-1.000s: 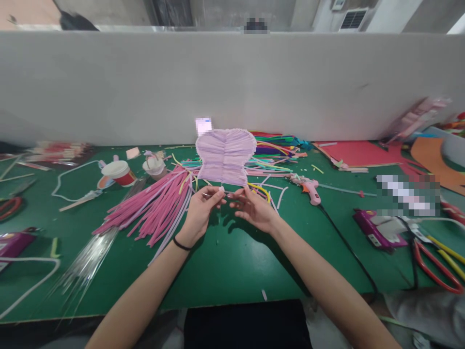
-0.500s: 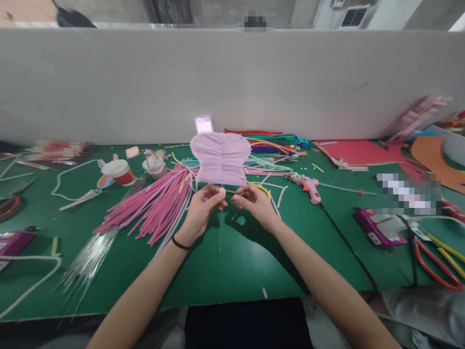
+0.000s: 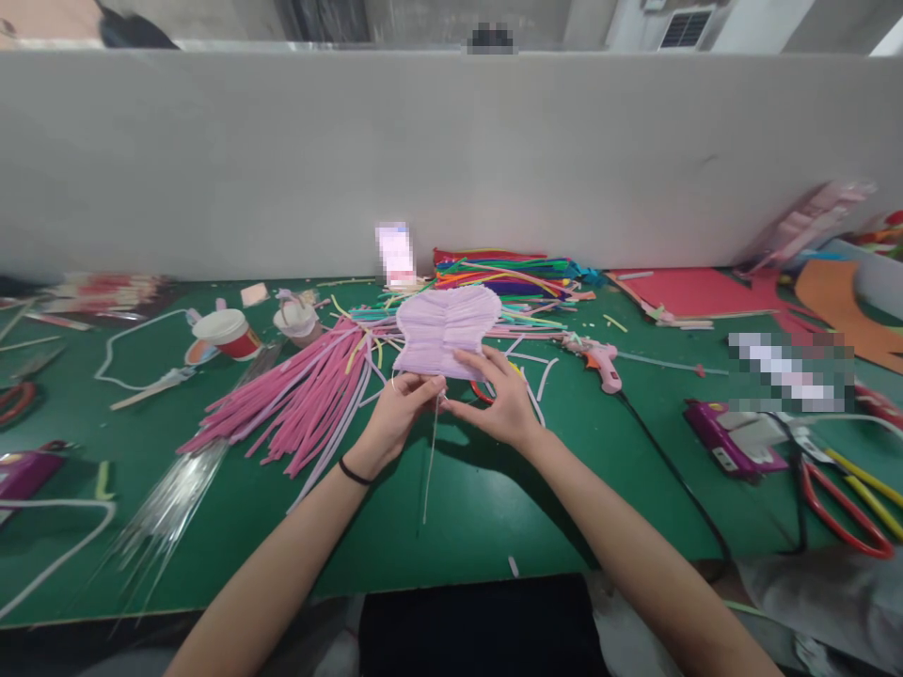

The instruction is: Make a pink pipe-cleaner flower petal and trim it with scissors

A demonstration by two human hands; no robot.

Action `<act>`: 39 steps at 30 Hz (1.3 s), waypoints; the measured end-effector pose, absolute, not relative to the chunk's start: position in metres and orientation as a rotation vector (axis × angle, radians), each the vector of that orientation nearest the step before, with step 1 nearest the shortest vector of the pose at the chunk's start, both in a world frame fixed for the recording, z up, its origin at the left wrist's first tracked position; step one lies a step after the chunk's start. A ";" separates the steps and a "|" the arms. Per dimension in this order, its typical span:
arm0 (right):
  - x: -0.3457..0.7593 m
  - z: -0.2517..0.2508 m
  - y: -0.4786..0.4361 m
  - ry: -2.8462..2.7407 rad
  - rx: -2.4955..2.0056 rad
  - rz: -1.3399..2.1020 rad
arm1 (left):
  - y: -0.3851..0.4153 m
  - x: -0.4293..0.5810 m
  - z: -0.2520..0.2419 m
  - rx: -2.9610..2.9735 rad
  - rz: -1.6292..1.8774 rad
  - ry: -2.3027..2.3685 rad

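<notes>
A lilac pipe-cleaner piece, ribbed and with two rounded upper lobes, is held up above the table. A thin wire hangs down from its lower edge. My left hand is closed in a pinch at the piece's base, where the wire starts. Against the front of the lower right part lie fingers of my right hand, while its thumb reaches to the wire just below. The tips around the join partly hide it.
Pink pipe cleaners and a bundle of clear-looking wires lie left. Coloured pipe cleaners are behind. A pink glue gun, purple power strip and red-and-yellow-handled pliers lie right; a paper cup stands left.
The lilac piece has come lower and slightly right, its top tilting back. My right hand has moved up from the wire, with fingers now on the piece's front.
</notes>
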State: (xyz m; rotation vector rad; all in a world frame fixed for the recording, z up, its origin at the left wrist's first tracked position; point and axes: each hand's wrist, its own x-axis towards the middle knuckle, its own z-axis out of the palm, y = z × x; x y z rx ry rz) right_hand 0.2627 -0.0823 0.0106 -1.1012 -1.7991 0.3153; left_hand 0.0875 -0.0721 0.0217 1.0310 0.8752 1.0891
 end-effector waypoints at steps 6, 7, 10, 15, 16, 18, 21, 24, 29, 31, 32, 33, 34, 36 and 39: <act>0.266 0.009 -0.080 -1.827 -1.048 0.274 | -0.070 0.081 0.023 1.117 1.039 0.899; 0.266 0.009 -0.080 -1.829 -1.048 0.270 | -0.070 0.081 0.023 1.117 1.036 0.902; 0.268 0.009 -0.078 -1.832 -1.060 0.275 | -0.070 0.081 0.023 1.111 1.036 0.910; 0.271 0.012 -0.078 -1.903 -1.049 0.358 | -0.071 0.085 0.023 1.037 1.110 0.905; 0.272 0.011 -0.078 -1.910 -1.055 0.370 | -0.071 0.085 0.023 1.029 1.119 0.903; 0.274 0.010 -0.078 -1.909 -1.071 0.387 | -0.071 0.085 0.023 1.029 1.119 0.906; 0.277 0.009 -0.076 -1.902 -1.065 0.423 | -0.071 0.085 0.024 1.041 1.102 0.917; 0.275 0.010 -0.076 -1.878 -1.001 0.523 | -0.071 0.084 0.023 1.060 1.108 0.921; 0.263 0.015 -0.077 -1.382 -0.840 1.010 | -0.070 0.083 0.023 1.191 1.118 0.963; 0.260 0.017 -0.077 -1.184 -0.797 1.206 | -0.070 0.082 0.022 1.262 1.106 0.970; 0.260 0.017 -0.077 -1.118 -0.787 1.270 | -0.071 0.083 0.022 1.286 1.100 0.969; 0.260 0.017 -0.076 -1.064 -0.781 1.311 | -0.071 0.083 0.022 1.301 1.096 0.966; 0.260 0.017 -0.075 -1.016 -0.779 1.330 | -0.071 0.083 0.021 1.312 1.091 0.965; 0.261 0.016 -0.074 -0.939 -0.783 1.352 | -0.070 0.082 0.020 1.315 1.099 0.972; 0.264 0.013 -0.071 -0.889 -0.793 1.380 | -0.067 0.079 0.021 1.243 1.182 0.975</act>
